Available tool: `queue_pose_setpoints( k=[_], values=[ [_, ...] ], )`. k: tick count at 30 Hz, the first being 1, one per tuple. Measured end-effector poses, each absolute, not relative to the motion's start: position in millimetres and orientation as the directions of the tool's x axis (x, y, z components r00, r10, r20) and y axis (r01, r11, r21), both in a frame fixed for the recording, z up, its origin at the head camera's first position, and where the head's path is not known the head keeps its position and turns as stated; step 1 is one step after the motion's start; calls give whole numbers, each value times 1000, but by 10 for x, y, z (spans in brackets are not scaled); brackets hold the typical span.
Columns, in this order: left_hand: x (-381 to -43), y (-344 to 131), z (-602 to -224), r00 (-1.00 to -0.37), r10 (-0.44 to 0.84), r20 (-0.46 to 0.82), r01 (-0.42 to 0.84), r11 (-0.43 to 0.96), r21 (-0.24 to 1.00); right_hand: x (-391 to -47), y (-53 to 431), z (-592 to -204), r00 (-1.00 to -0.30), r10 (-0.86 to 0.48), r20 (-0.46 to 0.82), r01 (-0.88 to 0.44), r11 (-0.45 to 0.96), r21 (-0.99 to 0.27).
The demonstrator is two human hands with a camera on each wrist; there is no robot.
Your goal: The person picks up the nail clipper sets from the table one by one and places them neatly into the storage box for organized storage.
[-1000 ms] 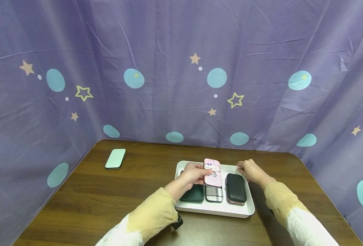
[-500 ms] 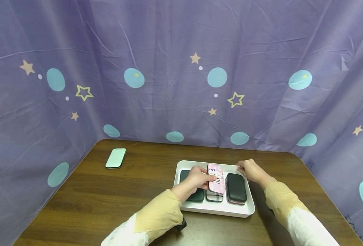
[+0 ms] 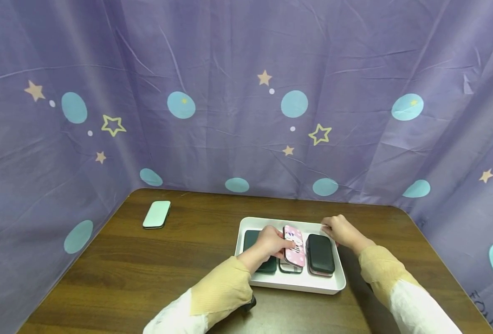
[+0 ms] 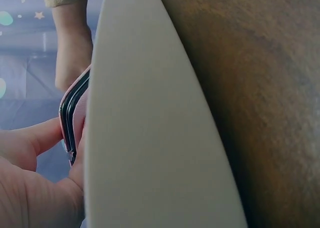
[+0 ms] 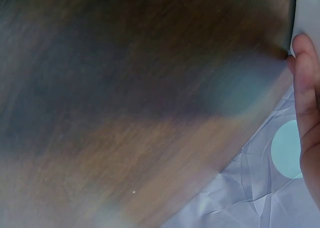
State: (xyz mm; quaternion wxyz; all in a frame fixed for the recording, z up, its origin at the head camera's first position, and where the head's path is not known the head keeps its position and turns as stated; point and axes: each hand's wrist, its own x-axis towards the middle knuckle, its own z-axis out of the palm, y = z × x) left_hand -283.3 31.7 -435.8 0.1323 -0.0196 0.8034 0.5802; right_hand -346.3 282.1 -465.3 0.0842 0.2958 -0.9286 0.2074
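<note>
My left hand (image 3: 267,243) pinches a slim pink case (image 3: 294,246) with a cartoon print, thumb on top and fingers beneath. In the left wrist view the dark edge of that case shows between thumb and fingers, partly behind the white tray's wall (image 4: 145,118). Under it, a plaid case (image 3: 290,268) lies in the tray, mostly covered. At the tray's back right corner my right hand (image 3: 341,230) grips the rim with curled fingers; the right wrist view shows its fingertips (image 5: 302,47) at the tray edge.
Left in the white tray (image 3: 294,285) lies a dark green case (image 3: 267,265), partly under my left hand. A black case (image 3: 321,254) rests on a pinkish one at the right. A mint case (image 3: 157,214) lies at the back left of the wooden table (image 3: 146,273). A purple curtain (image 3: 238,116) stands behind.
My left hand has moved right and toward me with the pink case, lowering it over the plaid case. The right hand has stayed at the tray's corner.
</note>
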Motion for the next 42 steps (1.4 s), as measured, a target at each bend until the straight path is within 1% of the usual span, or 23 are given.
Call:
queue_pose_setpoints(
  k=[3,11,15,22,31,42],
  values=[
    [-2831,327,-4369,-969,117,-220,-166,354,920,-3466,2820,-4655,-812,-513,278,-583,741,-333],
    [-2831,346,-4402,-977,131,-169,-109,374,921,-3466,2823,-4660,-812,-512,281,-583,738,-341],
    [-2823,339,-4399,-979,144,-141,-69,418,906,-3467,2824,-4663,-814,-510,278,-580,739,-342],
    [-2811,339,-4332,-986,159,-53,58,622,781,-3465,2823,-4662,-809,-514,284,-586,740,-330],
    [-2821,382,-4274,-986,168,-18,114,739,664,-3461,2818,-4654,-804,-520,289,-593,738,-322],
    [-2822,398,-4238,-984,179,-7,145,819,555,-3452,2809,-4642,-805,-518,290,-591,744,-313]
  ],
)
